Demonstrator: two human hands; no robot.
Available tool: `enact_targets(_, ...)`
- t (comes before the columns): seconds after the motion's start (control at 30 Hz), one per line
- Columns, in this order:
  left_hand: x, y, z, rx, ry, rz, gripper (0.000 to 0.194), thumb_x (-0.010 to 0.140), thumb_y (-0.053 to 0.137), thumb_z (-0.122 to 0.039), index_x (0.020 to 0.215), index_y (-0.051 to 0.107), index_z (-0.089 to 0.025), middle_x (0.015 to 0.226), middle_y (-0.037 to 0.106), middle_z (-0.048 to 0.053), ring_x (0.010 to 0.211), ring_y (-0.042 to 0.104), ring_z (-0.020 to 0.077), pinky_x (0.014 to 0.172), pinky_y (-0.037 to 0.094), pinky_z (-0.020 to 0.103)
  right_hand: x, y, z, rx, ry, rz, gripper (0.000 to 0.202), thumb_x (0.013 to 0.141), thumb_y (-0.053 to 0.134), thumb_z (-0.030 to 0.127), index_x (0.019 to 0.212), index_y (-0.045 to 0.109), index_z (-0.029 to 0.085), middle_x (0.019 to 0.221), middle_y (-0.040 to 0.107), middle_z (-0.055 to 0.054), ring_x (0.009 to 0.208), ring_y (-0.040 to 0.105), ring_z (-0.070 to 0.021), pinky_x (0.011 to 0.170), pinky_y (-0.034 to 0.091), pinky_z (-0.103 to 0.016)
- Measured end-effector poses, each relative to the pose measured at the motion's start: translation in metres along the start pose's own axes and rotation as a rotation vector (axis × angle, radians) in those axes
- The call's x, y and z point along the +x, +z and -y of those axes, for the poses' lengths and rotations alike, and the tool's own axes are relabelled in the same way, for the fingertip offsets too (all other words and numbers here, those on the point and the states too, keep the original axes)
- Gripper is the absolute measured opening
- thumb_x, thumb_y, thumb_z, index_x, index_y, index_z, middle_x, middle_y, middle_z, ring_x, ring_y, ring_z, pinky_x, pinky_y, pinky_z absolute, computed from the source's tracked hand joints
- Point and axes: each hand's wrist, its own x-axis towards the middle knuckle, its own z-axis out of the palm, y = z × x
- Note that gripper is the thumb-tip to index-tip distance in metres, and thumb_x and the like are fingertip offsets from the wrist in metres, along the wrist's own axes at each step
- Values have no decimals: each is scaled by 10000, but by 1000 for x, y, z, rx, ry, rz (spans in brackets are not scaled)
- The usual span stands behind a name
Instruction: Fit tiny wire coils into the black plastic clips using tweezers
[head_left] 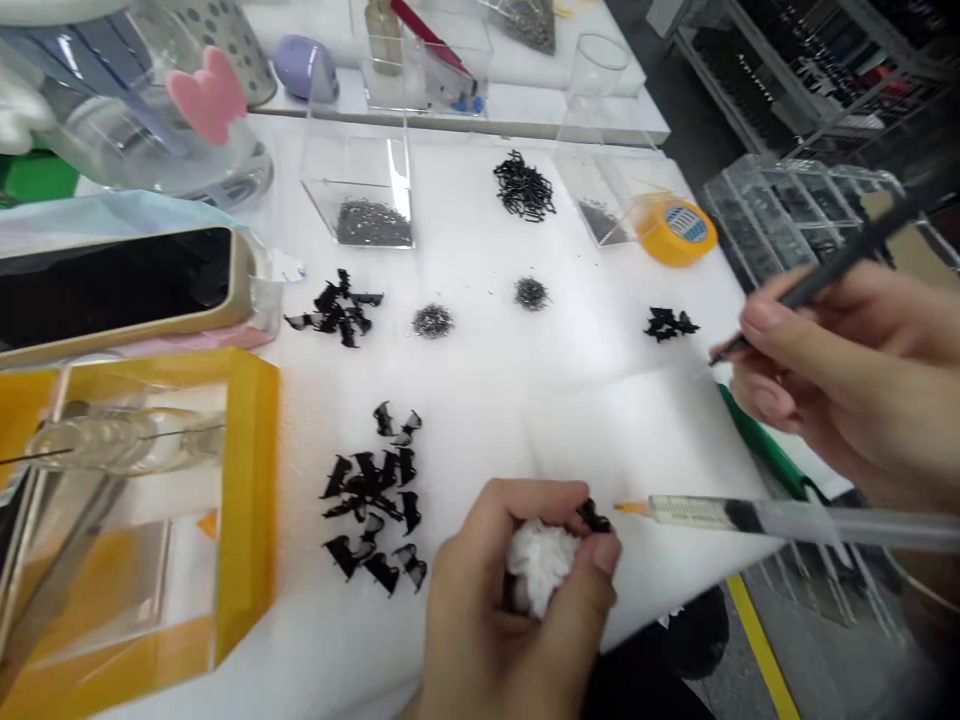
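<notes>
My left hand (517,600) pinches a small black plastic part (594,517) between thumb and index finger. A wad of white tissue (541,565) is tucked in the same palm. My right hand (855,370) grips a slim black pen-like tool (832,262), its thin tip pointing down and left. Below that hand, a syringe (694,511) with an orange tip points toward the black part. I cannot tell whether the right hand also holds the syringe. Left of my left hand lies a group of black curved parts (371,490) on the white work surface (487,400).
Small black parts form piles (341,308), (523,187), (671,324); tiny metal pieces form heaps (433,321), (531,293). Behind stand clear boxes (360,160), (600,190) and an orange tape roll (677,232). A phone (120,290) and yellow-edged tray (251,500) occupy the left.
</notes>
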Motion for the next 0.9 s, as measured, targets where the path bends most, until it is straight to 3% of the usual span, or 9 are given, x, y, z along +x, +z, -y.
enact_targets(0.07,1,1,-5,-14,45,38,109,674,710,-239,758,645,-267,546,621,-65,430,507,57,383,399,102,-26,-25,-18,38,42,-63,208,653,751,270,779,606,190,454,457,26,305,406,-93,272,265,-190)
enact_targets(0.13,-1,2,-6,-5,51,48,122,678,708,-211,763,639,-267,487,597,-82,383,463,31,379,378,69,-58,-31,-30,64,64,-95,158,717,702,275,805,601,192,404,415,43,272,356,-75,254,231,-173)
enact_targets(0.23,-11,0,-1,66,13,25,150,660,725,-231,771,634,-274,507,616,-83,381,490,44,373,405,78,-102,-13,-33,83,192,-91,123,787,639,276,836,553,205,397,436,57,265,375,-72,242,257,-143)
enact_targets(0.3,-19,-1,4,111,-18,28,152,657,731,-256,770,630,-265,511,622,-75,379,512,59,369,418,100,-120,5,-27,68,180,-66,148,807,621,291,885,528,207,408,487,58,257,401,-74,240,293,-126)
enact_targets(0.43,-29,0,13,142,-27,8,143,696,721,-230,794,620,-250,517,607,-83,381,520,41,392,414,90,-126,22,-15,-30,167,44,138,838,585,312,888,523,199,403,507,67,299,459,-54,290,351,-74)
enact_targets(0.63,-29,2,18,204,44,49,151,749,687,-198,857,601,-259,617,625,-91,430,582,51,417,467,99,-121,17,-18,-128,111,112,143,838,584,322,875,542,190,429,530,69,334,495,-44,338,393,-66)
enact_targets(0.9,-30,-1,18,164,24,29,162,728,701,-170,836,618,-258,613,625,-86,423,566,51,402,470,102,-124,21,-20,-42,99,76,144,858,559,324,898,522,191,418,515,71,308,461,-40,291,331,-66)
